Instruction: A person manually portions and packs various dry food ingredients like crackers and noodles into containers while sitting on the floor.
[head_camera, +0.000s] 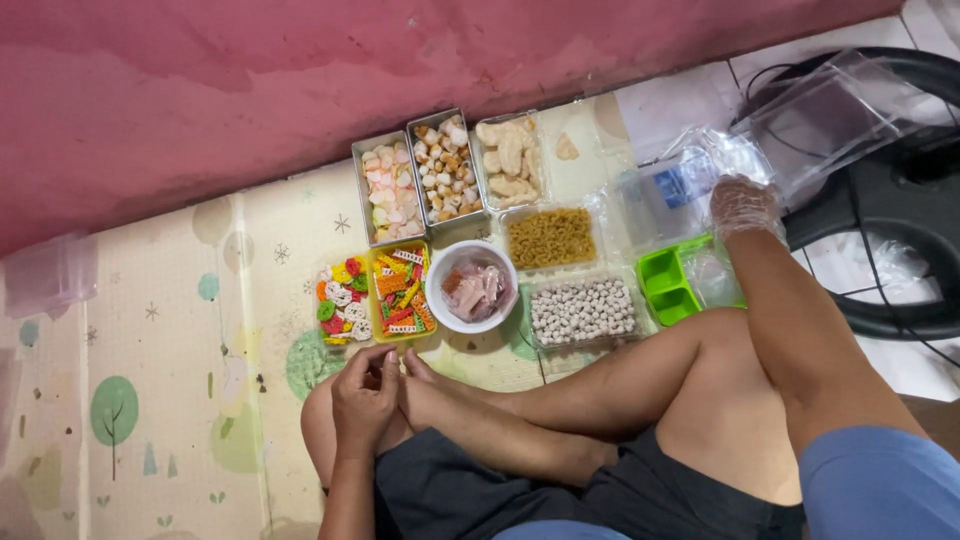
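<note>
pink wall behind snack trays (455, 215); left hand (364, 398) fingers loose on foot, gloved right hand (743, 205) fingers grasping plastic bags (700, 165).

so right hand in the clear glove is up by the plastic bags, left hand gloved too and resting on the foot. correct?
Not quite. The head view shows the left hand bare, with no glove, resting on the foot. The rest holds: the right hand wears a clear glove and is up by the plastic bags.
</note>
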